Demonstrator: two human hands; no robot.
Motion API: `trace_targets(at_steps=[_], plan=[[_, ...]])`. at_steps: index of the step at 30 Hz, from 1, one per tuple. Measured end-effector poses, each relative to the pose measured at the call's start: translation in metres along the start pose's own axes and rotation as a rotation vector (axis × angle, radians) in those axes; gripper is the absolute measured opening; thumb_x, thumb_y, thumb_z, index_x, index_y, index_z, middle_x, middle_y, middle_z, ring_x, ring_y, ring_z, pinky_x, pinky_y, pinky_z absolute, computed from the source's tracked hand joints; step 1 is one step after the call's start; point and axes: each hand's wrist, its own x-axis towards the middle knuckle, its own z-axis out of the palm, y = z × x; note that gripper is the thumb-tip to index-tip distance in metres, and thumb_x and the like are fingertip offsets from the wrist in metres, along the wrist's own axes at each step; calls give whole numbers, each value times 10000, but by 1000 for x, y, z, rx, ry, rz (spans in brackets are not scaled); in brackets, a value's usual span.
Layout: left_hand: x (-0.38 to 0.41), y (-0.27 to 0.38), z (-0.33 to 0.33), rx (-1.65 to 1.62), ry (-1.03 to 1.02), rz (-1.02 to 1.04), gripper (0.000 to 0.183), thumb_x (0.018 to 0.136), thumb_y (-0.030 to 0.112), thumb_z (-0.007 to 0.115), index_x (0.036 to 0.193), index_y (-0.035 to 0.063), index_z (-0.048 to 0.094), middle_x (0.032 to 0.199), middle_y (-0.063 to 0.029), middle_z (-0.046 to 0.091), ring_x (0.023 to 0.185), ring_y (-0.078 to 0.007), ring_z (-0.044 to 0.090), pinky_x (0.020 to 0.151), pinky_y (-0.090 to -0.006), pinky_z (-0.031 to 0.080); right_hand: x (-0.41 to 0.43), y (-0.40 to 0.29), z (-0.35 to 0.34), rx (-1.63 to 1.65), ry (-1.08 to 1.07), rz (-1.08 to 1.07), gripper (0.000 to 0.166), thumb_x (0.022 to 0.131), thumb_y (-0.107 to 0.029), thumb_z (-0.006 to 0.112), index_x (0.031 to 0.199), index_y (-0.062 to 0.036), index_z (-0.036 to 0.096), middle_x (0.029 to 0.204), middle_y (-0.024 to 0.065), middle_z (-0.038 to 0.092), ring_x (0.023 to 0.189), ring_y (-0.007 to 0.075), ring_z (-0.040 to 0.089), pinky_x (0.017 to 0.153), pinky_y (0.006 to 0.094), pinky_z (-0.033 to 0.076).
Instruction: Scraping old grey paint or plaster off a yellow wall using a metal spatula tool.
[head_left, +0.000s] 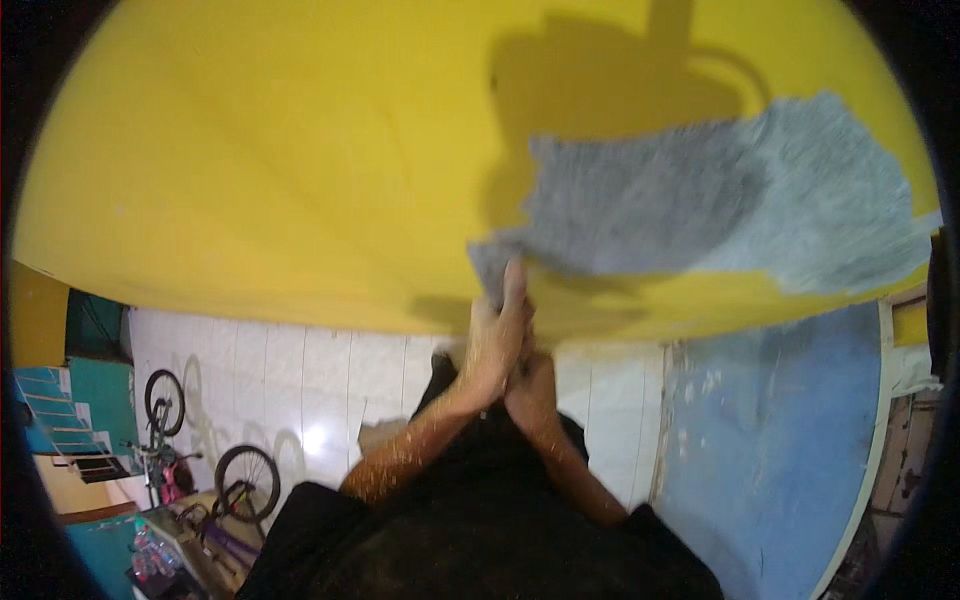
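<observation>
A yellow painted wall (300, 150) fills the upper part of the view. On its right side is a large rough grey patch (660, 195), darker in the shadow and paler at the right. My left hand (491, 345) is raised at the patch's lower left corner, its thumb pointing up over the grey. Close against it and a little lower is my right hand (531, 390). The fingers of both hands are largely hidden, and whether something is held between them cannot be told. Pale specks cover my left forearm.
A blue door or panel (772, 442) stands at the right. White tiles (330, 375) line the floor below the wall. At the lower left are a bicycle (161, 427), a second purple-framed bicycle (225, 544) and a table (180, 532) near plastic bottles (154, 559).
</observation>
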Motion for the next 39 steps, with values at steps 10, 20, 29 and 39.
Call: trace_targets(at_steps=[10,20,29,39], plan=[[0,-42,-13,50,92,-89,577,893,597,419,573,127,326,480,30,248,380,-103,264,366,-263,253,-14,69,8,50,-59,73,351,926,-262,494,680,-12,499,518,10,471,513,63,442,435,266,321],[-52,-83,-3,-243,-52,-174,428,892,525,500,779,117,437,567,37,302,477,-103,332,470,-238,304,-79,55,-39,133,-115,161,458,923,-328,522,615,8,486,479,52,438,438,160,435,434,329,336],[-12,-51,64,-224,-168,231,425,899,492,510,827,78,450,559,29,347,482,-89,378,445,-231,310,0,16,-86,88,-51,-103,424,958,-253,435,647,23,517,535,11,486,503,91,448,440,298,347],[-84,-124,99,-34,40,70,410,922,470,481,770,89,463,543,35,335,456,-89,347,419,-232,286,-76,91,-130,85,43,-177,116,837,-50,508,809,60,534,664,204,517,596,213,544,564,368,422]])
